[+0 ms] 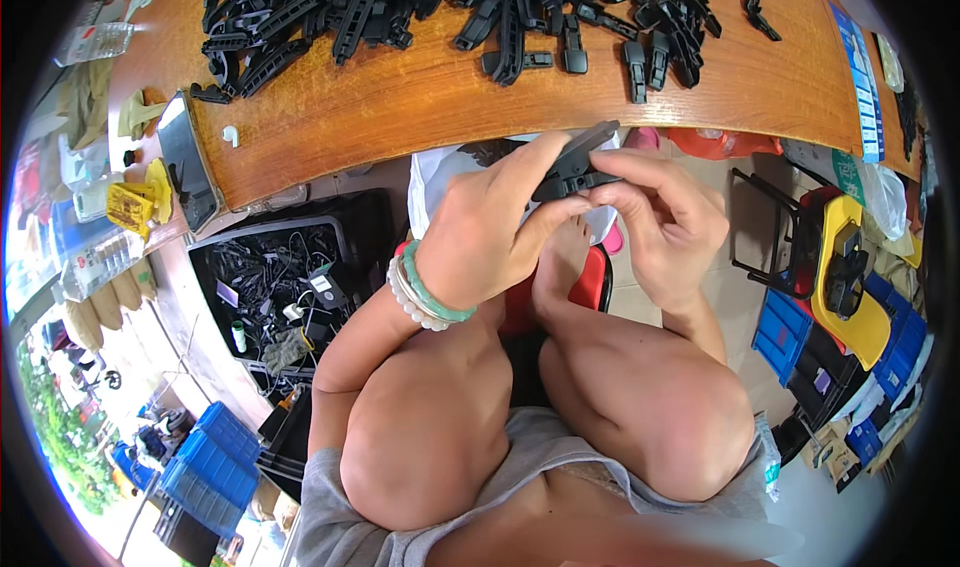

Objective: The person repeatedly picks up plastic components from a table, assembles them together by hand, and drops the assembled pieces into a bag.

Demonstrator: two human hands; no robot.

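Between my two hands, just off the table's near edge, is a black plastic clip-like part (572,175). My left hand (480,222), with a green bangle and a pale bead bracelet at the wrist, grips its left side between thumb and fingers. On the other side, the thumb and forefinger of my right hand (665,217) pinch its right end. The fingers cover much of the part. Beyond the hands, a heap of similar black plastic parts (350,17) lies on the wooden table (400,107), with several loose ones (635,70) toward its near side.
A phone or tablet (188,157) and a small white earbud-like piece (231,136) lie at the table's left. Below left stands an open case (265,297) full of black parts and cables. A yellow chair (855,297) and blue crates (790,332) are at right; another blue crate (210,467) stands lower left.
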